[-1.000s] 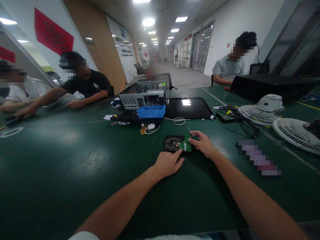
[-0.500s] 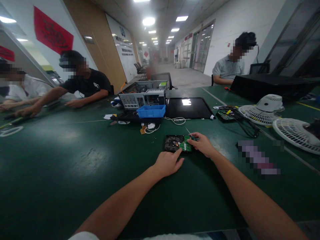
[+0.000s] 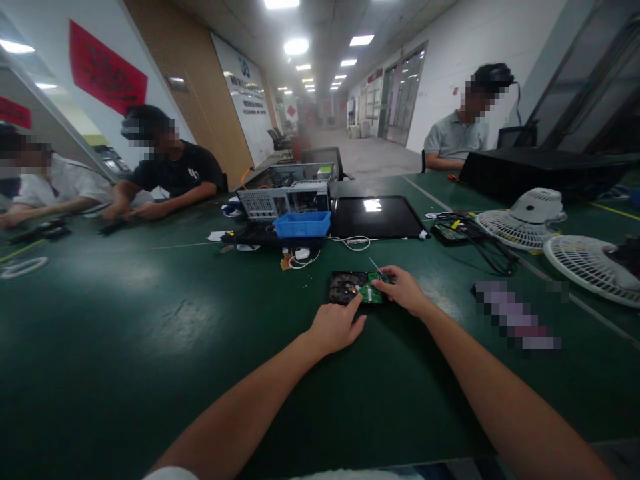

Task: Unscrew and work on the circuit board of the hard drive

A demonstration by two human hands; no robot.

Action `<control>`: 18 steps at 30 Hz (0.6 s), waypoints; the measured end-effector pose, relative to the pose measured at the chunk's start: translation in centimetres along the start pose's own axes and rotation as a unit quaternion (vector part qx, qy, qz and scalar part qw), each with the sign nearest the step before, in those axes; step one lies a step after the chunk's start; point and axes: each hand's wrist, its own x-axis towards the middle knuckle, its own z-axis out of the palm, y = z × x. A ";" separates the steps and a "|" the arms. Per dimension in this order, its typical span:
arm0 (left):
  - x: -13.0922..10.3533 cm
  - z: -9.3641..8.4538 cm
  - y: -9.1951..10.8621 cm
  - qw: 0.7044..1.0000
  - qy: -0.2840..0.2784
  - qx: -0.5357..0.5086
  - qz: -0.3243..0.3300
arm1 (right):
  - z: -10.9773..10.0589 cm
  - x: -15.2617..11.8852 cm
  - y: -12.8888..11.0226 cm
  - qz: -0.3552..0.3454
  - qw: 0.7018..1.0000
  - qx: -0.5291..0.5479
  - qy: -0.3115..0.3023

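A dark hard drive (image 3: 343, 287) lies on the green table (image 3: 190, 373), with a green circuit board (image 3: 371, 293) over its right part. My left hand (image 3: 338, 325) rests at the near edge of the drive, index finger on the board's left side, thumb apart. My right hand (image 3: 401, 289) is at the board's right side, fingers closed round a screwdriver, whose thin metal shaft (image 3: 375, 265) points up and left. The fingers hide most of its handle.
Beyond the drive are a blue tray (image 3: 303, 225), an open computer case (image 3: 265, 202) and a flat black screen (image 3: 379, 215). White fan parts (image 3: 515, 229), cables and a blurred-out object (image 3: 517, 317) lie rightward. Three people sit around the table.
At the left, the person in black has drawn an outstretched arm back toward the body. My hands have barely moved, and the drive and board look the same.
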 end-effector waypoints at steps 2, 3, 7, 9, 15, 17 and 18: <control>0.0 0.0 0.0 1.000 -0.004 0.000 0.001 | 0.0 0.0 0.0 -0.001 1.000 0.002 0.001; 0.0 0.0 0.1 1.000 -0.005 0.000 0.001 | -0.1 -0.1 -0.1 0.000 1.000 0.005 0.001; 0.0 0.0 0.0 1.000 -0.004 -0.006 0.005 | -0.2 -0.2 -0.3 -0.002 1.000 0.009 -0.001; 0.0 0.0 0.0 1.000 -0.002 -0.010 0.008 | -0.2 -0.2 -0.3 -0.005 1.000 0.002 -0.005; 0.1 0.1 -0.1 1.000 -0.004 -0.014 0.011 | -0.1 0.0 0.0 -0.005 1.000 -0.006 -0.002; 0.1 0.1 -0.1 1.000 -0.007 -0.013 0.009 | -0.2 0.0 0.0 -0.012 1.000 -0.016 -0.007; 0.1 0.1 -0.1 1.000 -0.007 -0.014 0.009 | -0.2 0.0 0.0 -0.015 1.000 -0.021 -0.008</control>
